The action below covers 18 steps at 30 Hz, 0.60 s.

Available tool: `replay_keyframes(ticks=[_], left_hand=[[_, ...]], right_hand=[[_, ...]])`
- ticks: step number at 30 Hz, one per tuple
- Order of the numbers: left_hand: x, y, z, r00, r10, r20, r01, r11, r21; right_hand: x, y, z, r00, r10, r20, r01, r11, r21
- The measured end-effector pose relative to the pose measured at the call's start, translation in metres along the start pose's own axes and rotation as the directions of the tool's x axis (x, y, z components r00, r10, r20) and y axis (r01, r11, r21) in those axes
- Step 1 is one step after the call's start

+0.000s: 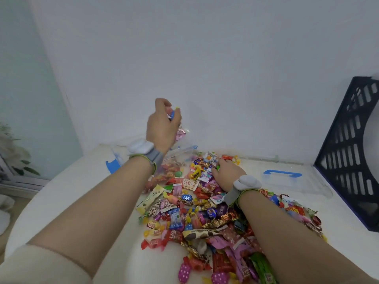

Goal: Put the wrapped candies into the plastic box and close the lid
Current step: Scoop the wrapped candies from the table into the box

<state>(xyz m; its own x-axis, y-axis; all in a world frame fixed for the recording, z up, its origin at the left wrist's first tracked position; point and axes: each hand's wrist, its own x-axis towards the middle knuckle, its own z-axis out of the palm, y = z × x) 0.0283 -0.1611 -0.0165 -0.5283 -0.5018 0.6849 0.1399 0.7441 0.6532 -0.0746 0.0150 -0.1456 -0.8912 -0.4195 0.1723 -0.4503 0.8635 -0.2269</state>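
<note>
Reading the wrappers gives little: print on the heap of wrapped candies in many colours (205,212) is too blurred to make out, apart from a large white "M" on one blue piece at frame centre.

At the far left edge stands a pale plant with green leaves (12,152) before a frosted glass panel (30,89). The round white table (82,197) fills the lower frame. At its back, centre-left, sits the clear plastic box with blue clips (178,156), already holding some red and orange sweets; the left forearm covers much of it.

The left hand (163,124) is raised above the box, fingers curled round a small handful of candies, with a blue and a pink wrapper showing between them. A grey wristband carrying a white module (143,148) sits on that wrist.

The right hand (227,173) lies palm down on the far part of the heap, fingers bent into the sweets; whether it grips any cannot be told. Its wrist bears a matching grey band (244,185).

Right of the heap lies the clear lid with a blue handle (283,175), flat on the table and apart from the box. A dark blue perforated plastic rack (348,150) stands at the right edge.
</note>
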Motion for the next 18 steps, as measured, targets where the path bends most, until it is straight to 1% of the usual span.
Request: replay_keyframes(ticks=[2, 4, 6, 8, 9, 10, 11, 12, 14, 16, 18], left_hand=[[0.012, -0.018, -0.008, 0.993, -0.089, 0.082, 0.071, 0.976, 0.206], [0.016, -0.037, -0.014, 0.951, -0.192, 0.241, 0.09, 0.921, 0.378], [0.015, -0.049, -0.019, 0.857, -0.327, 0.398, 0.072, 0.842, 0.535], [0.014, -0.055, -0.022, 0.752, -0.428, 0.502, -0.024, 0.743, 0.669], [0.014, -0.056, -0.024, 0.715, -0.453, 0.533, -0.058, 0.721, 0.691], [0.014, -0.056, -0.026, 0.696, -0.464, 0.548, -0.066, 0.719, 0.692], [0.014, -0.057, -0.028, 0.694, -0.47, 0.546, -0.048, 0.726, 0.686], [0.014, -0.056, -0.031, 0.708, -0.469, 0.528, -0.019, 0.734, 0.679], [0.012, -0.054, -0.037, 0.757, -0.452, 0.471, 0.031, 0.745, 0.666], [0.007, -0.051, -0.044, 0.797, -0.432, 0.422, 0.066, 0.757, 0.65], [0.0, -0.048, -0.051, 0.823, -0.422, 0.38, 0.102, 0.768, 0.632]], right_hand=[[0.001, -0.001, -0.002, 1.0, 0.002, -0.019, -0.002, 1.0, 0.004], [0.002, -0.003, -0.005, 0.999, 0.014, -0.044, -0.013, 1.0, 0.01], [0.004, -0.005, -0.009, 0.995, 0.054, -0.079, -0.051, 0.998, 0.039], [0.008, -0.007, -0.014, 0.984, 0.13, -0.125, -0.12, 0.989, 0.087], [0.01, -0.009, -0.018, 0.971, 0.18, -0.157, -0.164, 0.98, 0.112], [0.012, -0.01, -0.021, 0.953, 0.24, -0.187, -0.212, 0.965, 0.156], [0.015, -0.012, -0.024, 0.93, 0.302, -0.208, -0.254, 0.94, 0.228], [0.019, -0.014, -0.028, 0.908, 0.357, -0.221, -0.281, 0.908, 0.312], [0.027, -0.023, -0.037, 0.853, 0.446, -0.272, -0.299, 0.843, 0.447], [0.035, -0.038, -0.048, 0.799, 0.483, -0.357, -0.249, 0.807, 0.536], [0.042, -0.063, -0.059, 0.766, 0.474, -0.434, -0.146, 0.786, 0.6]])
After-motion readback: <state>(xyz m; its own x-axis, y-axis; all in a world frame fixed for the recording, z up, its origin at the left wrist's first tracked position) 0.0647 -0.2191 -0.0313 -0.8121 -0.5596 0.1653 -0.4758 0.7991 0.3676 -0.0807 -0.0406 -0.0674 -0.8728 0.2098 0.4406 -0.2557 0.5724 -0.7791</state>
